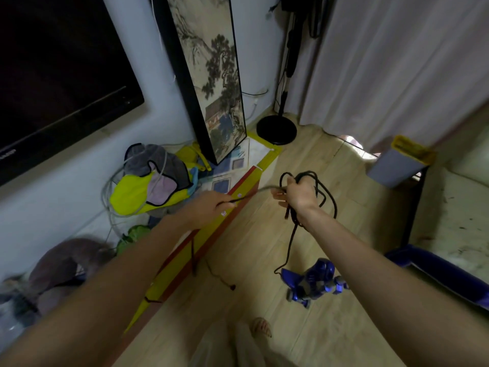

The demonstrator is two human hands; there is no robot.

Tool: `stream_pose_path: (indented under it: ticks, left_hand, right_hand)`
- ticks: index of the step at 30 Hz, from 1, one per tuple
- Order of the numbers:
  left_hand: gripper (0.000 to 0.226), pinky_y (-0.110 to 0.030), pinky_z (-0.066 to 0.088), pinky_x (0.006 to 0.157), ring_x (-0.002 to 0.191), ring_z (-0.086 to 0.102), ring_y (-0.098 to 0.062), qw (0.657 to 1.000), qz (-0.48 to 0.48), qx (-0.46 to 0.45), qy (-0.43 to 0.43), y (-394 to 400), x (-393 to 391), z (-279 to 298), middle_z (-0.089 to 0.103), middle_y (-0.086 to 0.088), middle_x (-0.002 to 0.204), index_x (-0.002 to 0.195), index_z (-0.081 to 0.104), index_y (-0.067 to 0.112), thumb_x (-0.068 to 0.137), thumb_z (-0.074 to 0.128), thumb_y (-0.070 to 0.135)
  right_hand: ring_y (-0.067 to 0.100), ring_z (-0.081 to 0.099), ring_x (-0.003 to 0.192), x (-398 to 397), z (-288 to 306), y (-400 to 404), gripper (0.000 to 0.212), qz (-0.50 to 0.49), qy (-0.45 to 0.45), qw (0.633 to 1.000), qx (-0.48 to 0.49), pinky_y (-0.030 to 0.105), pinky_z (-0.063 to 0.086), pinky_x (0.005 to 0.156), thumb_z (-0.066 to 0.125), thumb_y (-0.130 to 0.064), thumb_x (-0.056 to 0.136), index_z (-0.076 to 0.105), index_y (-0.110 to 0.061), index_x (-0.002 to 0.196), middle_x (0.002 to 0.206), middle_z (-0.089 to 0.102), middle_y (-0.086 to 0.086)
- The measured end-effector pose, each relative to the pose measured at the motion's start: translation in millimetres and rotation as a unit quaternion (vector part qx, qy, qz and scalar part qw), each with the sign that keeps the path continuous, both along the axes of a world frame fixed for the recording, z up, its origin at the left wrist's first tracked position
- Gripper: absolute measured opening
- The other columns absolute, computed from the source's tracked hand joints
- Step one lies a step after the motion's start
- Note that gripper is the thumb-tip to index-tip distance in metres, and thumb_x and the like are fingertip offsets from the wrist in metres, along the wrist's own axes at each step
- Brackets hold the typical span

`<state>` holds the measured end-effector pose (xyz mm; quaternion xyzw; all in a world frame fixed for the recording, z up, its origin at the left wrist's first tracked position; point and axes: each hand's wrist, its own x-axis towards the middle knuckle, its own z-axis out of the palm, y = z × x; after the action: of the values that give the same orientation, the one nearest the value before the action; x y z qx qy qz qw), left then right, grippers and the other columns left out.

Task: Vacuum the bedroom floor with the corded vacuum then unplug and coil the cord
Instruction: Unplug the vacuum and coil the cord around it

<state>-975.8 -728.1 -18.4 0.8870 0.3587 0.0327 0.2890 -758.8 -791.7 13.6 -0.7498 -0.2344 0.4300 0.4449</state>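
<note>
Right hand (299, 193) mid-frame gripping coiled black cord (321, 192); left hand (209, 205) pinching cord strand; blue vacuum (313, 283) lower right.

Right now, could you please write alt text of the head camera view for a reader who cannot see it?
Two bare arms reach out over a wooden floor: the right hand holds loops of black cord, and the left hand pinches a stretch of it pulled taut. A blue vacuum stands on the floor below, beside a framed painting leaning on the wall.
</note>
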Motion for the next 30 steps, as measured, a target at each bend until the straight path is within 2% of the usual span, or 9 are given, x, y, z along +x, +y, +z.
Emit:
stream_pose_path:
  ticks: [2,4,9,12,15,18,21,24,30]
  left_hand:
    - [0.034,-0.031,0.045,0.071,0.091,0.061,-0.016,0.98,-0.101,0.077,0.155,11,9,15,0.068,-0.001,0.106,0.118,0.066,0.02,0.101,0.042,0.036]
    - [0.036,-0.027,0.04,0.073,0.098,0.059,-0.016,0.961,-0.154,0.115,0.199,15,23,32,0.066,0.003,0.112,0.118,0.067,0.02,0.1,0.041,0.037]
    - [0.026,-0.012,0.031,0.062,0.064,0.046,-0.003,0.981,-0.182,0.029,0.063,22,42,66,0.059,0.005,0.08,0.099,0.07,0.009,0.099,0.049,0.026]
    - [0.023,-0.009,0.033,0.059,0.057,0.048,0.0,0.977,-0.209,0.003,0.05,24,43,75,0.053,0.009,0.064,0.083,0.067,0.011,0.098,0.052,0.021]
    - [0.029,-0.019,0.035,0.058,0.055,0.05,-0.009,0.979,-0.198,-0.005,0.053,28,43,73,0.06,-0.004,0.065,0.08,0.07,0.009,0.097,0.053,0.026]
    - [0.031,-0.016,0.033,0.052,0.048,0.045,-0.012,0.986,-0.165,-0.003,0.034,26,39,63,0.057,-0.007,0.057,0.07,0.067,0.015,0.095,0.056,0.03]
    - [0.033,-0.018,0.032,0.052,0.047,0.046,-0.014,0.989,-0.145,-0.008,-0.005,24,37,59,0.053,-0.004,0.053,0.061,0.06,0.021,0.092,0.061,0.032]
    - [0.036,-0.02,0.028,0.054,0.051,0.038,-0.009,0.992,-0.122,0.002,-0.024,19,31,46,0.043,-0.002,0.057,0.065,0.052,0.009,0.091,0.062,0.032]
    - [0.034,-0.026,0.037,0.061,0.063,0.048,-0.005,0.999,-0.002,-0.016,-0.044,13,0,1,0.052,-0.007,0.075,0.09,0.053,0.002,0.099,0.046,0.034]
  right_hand:
    - [0.028,0.071,0.083,1,-4,-3,0.017,0.032,-0.001,0.999,-0.017,0.044,0.057,0.084,0.037,-0.017,0.104,0.047,-0.005,0.11,0.084,0.073,0.012]
    - [0.03,0.071,0.084,-4,-6,-5,0.011,0.076,0.005,0.996,-0.035,0.044,0.056,0.087,0.038,-0.014,0.102,0.047,-0.009,0.105,0.085,0.073,0.013]
    - [0.029,0.072,0.089,-26,-11,-3,0.021,0.164,0.022,0.985,-0.048,0.042,0.055,0.087,0.046,-0.029,0.097,0.06,-0.014,0.099,0.085,0.075,0.012]
    - [0.03,0.072,0.073,-30,-6,-4,0.029,0.16,0.064,0.985,-0.029,0.033,0.058,0.062,0.042,-0.022,0.101,0.061,-0.002,0.108,0.08,0.073,0.016]
    - [0.017,0.047,0.035,-34,2,-7,0.025,0.15,0.131,0.98,-0.028,0.023,0.041,0.04,0.038,-0.014,0.103,0.058,0.001,0.106,0.053,0.056,0.009]
    - [0.011,0.022,0.032,-31,7,-8,0.016,0.146,0.182,0.971,-0.042,0.019,0.019,0.037,0.04,-0.018,0.103,0.051,-0.011,0.094,0.046,0.037,0.003]
    - [0.009,0.016,0.037,-24,17,-10,0.028,0.216,0.154,0.96,-0.086,0.019,0.014,0.037,0.056,-0.038,0.096,0.051,-0.016,0.079,0.047,0.026,-0.004]
    - [0.008,0.018,0.038,-17,26,-16,0.034,0.258,0.111,0.954,-0.102,0.02,0.015,0.037,0.07,-0.039,0.086,0.053,-0.013,0.071,0.047,0.026,-0.006]
    - [0.01,0.022,0.038,6,30,-24,0.029,0.243,0.104,0.963,-0.043,0.021,0.019,0.035,0.071,-0.018,0.087,0.049,-0.017,0.068,0.047,0.03,-0.004]
